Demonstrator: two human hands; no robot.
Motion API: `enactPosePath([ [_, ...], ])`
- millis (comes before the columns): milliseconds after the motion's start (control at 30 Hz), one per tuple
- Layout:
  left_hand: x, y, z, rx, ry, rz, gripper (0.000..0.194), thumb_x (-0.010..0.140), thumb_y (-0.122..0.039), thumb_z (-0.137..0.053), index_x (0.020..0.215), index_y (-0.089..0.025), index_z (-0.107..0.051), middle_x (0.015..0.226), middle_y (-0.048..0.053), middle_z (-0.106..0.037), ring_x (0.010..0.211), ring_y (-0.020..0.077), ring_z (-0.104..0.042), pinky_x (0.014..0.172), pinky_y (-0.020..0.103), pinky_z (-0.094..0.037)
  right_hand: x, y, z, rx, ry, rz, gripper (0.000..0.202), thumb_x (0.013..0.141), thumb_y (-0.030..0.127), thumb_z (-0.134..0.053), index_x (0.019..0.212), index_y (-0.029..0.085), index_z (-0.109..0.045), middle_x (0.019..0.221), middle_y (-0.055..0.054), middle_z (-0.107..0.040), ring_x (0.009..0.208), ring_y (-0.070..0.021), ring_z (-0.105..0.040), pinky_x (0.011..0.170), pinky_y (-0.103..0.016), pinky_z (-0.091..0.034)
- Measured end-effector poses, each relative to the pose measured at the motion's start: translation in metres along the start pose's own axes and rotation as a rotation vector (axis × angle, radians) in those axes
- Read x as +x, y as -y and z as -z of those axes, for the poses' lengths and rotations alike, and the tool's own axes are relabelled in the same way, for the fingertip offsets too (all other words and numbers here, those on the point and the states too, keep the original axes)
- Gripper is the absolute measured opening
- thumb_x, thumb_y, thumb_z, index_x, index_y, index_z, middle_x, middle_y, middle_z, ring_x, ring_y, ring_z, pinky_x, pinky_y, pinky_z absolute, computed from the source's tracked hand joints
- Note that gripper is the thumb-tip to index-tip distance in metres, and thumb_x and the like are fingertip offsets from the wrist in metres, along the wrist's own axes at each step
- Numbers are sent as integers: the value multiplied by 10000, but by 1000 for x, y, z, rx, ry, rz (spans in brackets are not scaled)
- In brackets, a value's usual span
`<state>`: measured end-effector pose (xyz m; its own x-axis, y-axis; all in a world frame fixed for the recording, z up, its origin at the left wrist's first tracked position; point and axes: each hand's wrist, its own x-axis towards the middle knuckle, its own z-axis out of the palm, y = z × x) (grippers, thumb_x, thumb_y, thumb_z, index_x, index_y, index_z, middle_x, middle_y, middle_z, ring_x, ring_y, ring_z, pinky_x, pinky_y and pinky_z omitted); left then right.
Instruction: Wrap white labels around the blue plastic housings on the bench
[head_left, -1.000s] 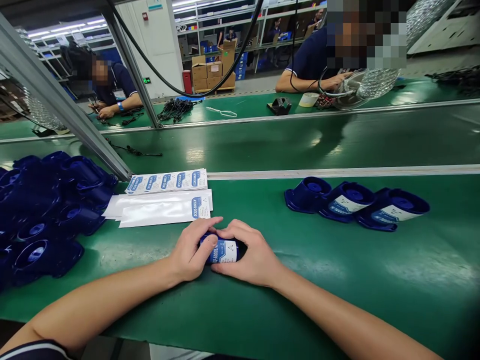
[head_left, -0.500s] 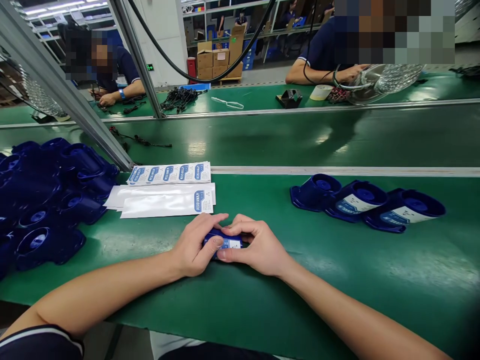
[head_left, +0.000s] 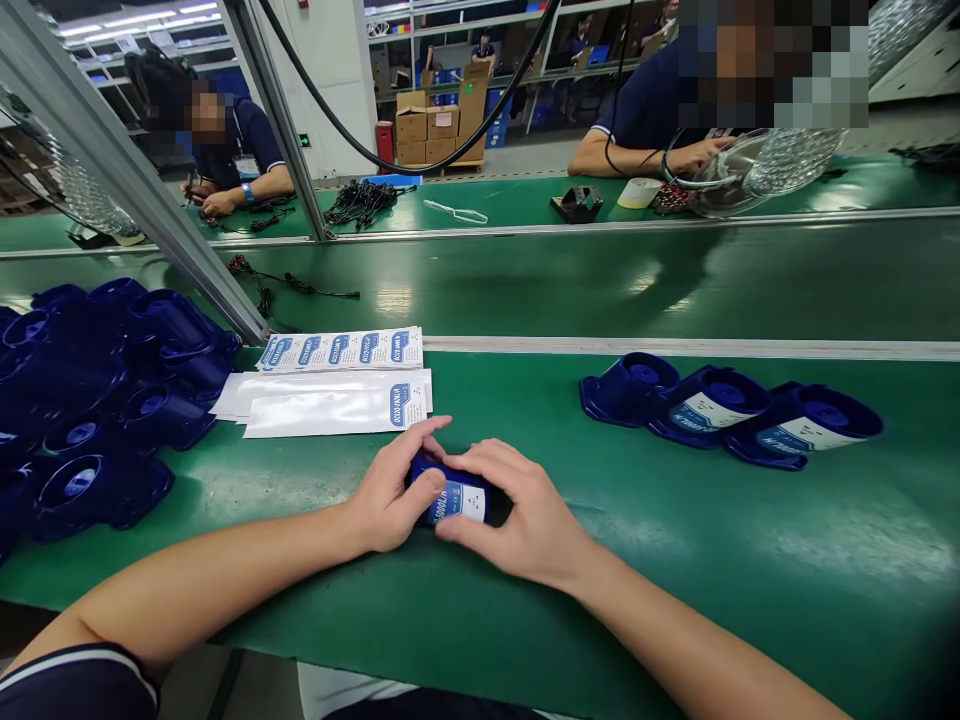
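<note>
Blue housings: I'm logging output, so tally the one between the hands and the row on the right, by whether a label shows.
Labelled housing between the hands: 1
Labelled row housings: 2
Row housing with no label visible: 1
Total: 4

dark blue plastic piece (head_left: 452, 478), white-and-blue label (head_left: 465, 501) on its near side
</note>
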<state>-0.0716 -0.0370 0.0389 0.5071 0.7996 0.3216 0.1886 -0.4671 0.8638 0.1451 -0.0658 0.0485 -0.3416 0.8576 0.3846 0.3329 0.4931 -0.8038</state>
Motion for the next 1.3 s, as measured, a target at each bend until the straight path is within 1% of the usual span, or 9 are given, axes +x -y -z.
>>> enactPosePath([
  [100, -1, 0, -1, -52, 1, 45, 653, 1112, -608, -413, 1612, -188, -421, 1135, 98, -671, 983, 238, -662, 939, 401, -521, -6, 1, -10, -353, 28, 263, 582, 887, 262, -851, 1413, 136, -632, 1247, -205, -748, 1090, -378, -685, 908, -543, -607],
  [200, -4, 0, -2, -22, 23, 33, 729, 1095, -668, -396, 1637, -181, -395, 1180, 121, -656, 1035, 265, -651, 953, 417, -517, -8, -1, -18, -412, -12, 318, 525, 877, 151, -766, 1380, 154, -618, 1207, -196, -757, 1048, -365, -690, 855, -520, -620],
  [500, -5, -4, -3, 102, 64, -47, 868, 1059, -771, -314, 1673, -157, -334, 1186, 158, -667, 1038, 303, -653, 968, 492, -544, -2, 7, -13, 48, -86, 38, 435, 722, 229, -982, 1121, 257, -810, 933, -47, -745, 847, -260, -653, 769, -453, -558],
  [733, -5, -4, -2, 195, 72, -171, 807, 1089, -717, -294, 1702, -192, -283, 1188, 161, -683, 1040, 312, -680, 943, 497, -570, 4, 12, -4, 299, -4, -278, 298, 706, 420, -1009, 957, 303, -898, 859, -35, -715, 869, -261, -670, 807, -452, -560],
  [933, -3, -12, -4, 306, 79, -378, 797, 1102, -691, -296, 1730, -210, -196, 1127, 139, -687, 897, 279, -657, 813, 447, -578, 3, 9, 0, 438, 8, -378, 185, 720, 416, -988, 791, 283, -880, 887, -47, -741, 874, -249, -701, 843, -449, -569],
  [1033, -4, -11, -4, 284, 85, -358, 754, 1115, -616, -365, 1732, -218, -195, 1136, 133, -685, 924, 277, -662, 832, 446, -584, 4, 8, 1, 435, 11, -364, 140, 776, 388, -945, 775, 271, -869, 881, -51, -741, 878, -248, -709, 861, -453, -573],
  [1133, -6, -8, -1, 242, 91, -247, 696, 1117, -485, -426, 1730, -236, -210, 1225, 143, -674, 1040, 287, -675, 919, 460, -585, 6, 4, 5, 366, 36, -307, 133, 861, 366, -876, 957, 273, -884, 974, -70, -767, 1008, -279, -708, 970, -496, -558],
  [1233, -7, -6, 1, 215, 109, -201, 691, 1097, -406, -453, 1728, -249, -217, 1296, 146, -656, 1100, 290, -665, 975, 472, -569, 4, -3, 16, 244, 92, -281, 358, 898, 395, -855, 1238, 283, -825, 1212, -100, -755, 1251, -322, -630, 1103, -549, -510],
  [1300, -8, -6, 2, 199, 120, -186, 694, 1090, -400, -455, 1726, -249, -222, 1299, 142, -651, 1101, 288, -655, 981, 471, -559, 1, -7, 27, 153, 129, -295, 443, 914, 446, -844, 1324, 291, -780, 1322, -111, -714, 1342, -337, -570, 1130, -568, -496],
])
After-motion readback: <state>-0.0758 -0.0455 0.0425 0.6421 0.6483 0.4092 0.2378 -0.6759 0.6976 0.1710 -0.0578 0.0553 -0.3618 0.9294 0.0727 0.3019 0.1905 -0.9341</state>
